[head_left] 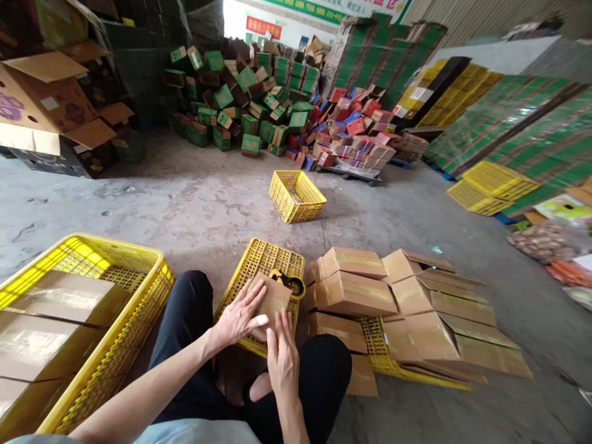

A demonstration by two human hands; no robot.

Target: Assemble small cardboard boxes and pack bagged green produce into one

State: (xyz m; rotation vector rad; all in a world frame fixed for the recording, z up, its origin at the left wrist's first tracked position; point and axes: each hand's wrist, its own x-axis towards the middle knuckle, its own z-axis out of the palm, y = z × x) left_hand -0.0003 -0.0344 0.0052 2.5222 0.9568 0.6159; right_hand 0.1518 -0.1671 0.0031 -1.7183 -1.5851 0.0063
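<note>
A small brown cardboard box rests on an upturned yellow plastic crate between my knees. My left hand lies on the left side of its top, with the fingers stretched out. My right hand touches the near right edge of the box, its fingers extended and the thumb apart. Just behind the box, a black and yellow tape dispenser sits on the crate, partly hidden by the box. Neither hand is wrapped around anything.
At left, a large yellow crate holds several closed boxes. Several cardboard boxes are stacked at right, partly on another yellow crate. Ahead stands a smaller yellow crate. Farther back lies a heap of green boxes.
</note>
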